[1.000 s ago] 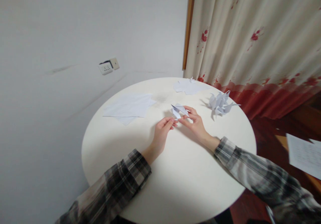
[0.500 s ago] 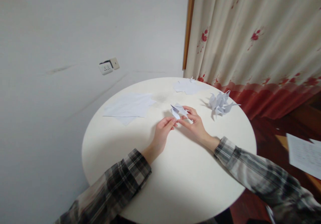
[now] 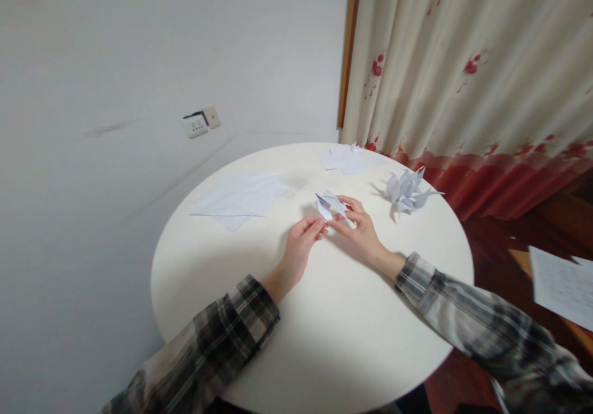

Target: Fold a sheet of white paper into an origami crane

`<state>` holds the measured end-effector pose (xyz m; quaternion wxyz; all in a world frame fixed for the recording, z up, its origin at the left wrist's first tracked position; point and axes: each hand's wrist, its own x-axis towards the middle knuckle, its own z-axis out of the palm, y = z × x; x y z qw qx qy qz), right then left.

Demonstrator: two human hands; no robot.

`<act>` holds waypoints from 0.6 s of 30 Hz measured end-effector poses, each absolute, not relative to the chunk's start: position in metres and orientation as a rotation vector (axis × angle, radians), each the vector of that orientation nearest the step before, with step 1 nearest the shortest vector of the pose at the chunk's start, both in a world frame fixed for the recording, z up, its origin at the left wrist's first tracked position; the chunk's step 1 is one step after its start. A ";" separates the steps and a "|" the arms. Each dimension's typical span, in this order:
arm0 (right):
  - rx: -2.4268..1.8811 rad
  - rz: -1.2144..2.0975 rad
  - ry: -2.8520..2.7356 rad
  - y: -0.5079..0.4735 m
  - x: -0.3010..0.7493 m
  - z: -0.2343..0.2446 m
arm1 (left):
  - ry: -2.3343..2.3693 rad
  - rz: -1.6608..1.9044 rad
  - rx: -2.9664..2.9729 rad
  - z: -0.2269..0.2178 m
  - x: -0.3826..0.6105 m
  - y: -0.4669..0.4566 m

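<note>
Over the middle of the round white table (image 3: 306,315), a folded white paper piece with pointed flaps, an origami crane by its look (image 3: 328,202), is between my two hands. My left hand (image 3: 303,240) pinches its near lower tip between thumb and fingers. From the right side, my right hand (image 3: 357,227) holds it too, thumb close to the left fingertips and the other fingers curled behind the paper. Part of the fold is hidden by the right fingers. To the right stands a cluster of folded paper cranes (image 3: 407,190).
A stack of white paper sheets (image 3: 238,194) lies at the table's left. More paper (image 3: 345,159) lies at the far edge, a tiny folded piece on it. A wall with a socket (image 3: 195,125) borders the left; a flowered curtain (image 3: 463,80) hangs behind. Printed sheets (image 3: 560,284) lie lower right.
</note>
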<state>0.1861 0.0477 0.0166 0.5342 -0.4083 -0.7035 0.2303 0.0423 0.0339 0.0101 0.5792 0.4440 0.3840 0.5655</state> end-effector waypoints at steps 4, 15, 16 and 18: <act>-0.962 0.522 -1.715 0.046 0.186 0.019 | 0.915 1.312 1.066 0.008 0.042 0.035; -0.974 0.560 -1.655 0.048 0.186 0.016 | 0.891 1.320 0.991 0.010 0.042 0.033; -0.974 0.565 -1.647 0.048 0.186 0.016 | 0.890 1.321 0.983 0.009 0.042 0.033; -0.965 0.572 -1.628 0.049 0.187 0.015 | 0.892 1.323 0.971 0.009 0.043 0.034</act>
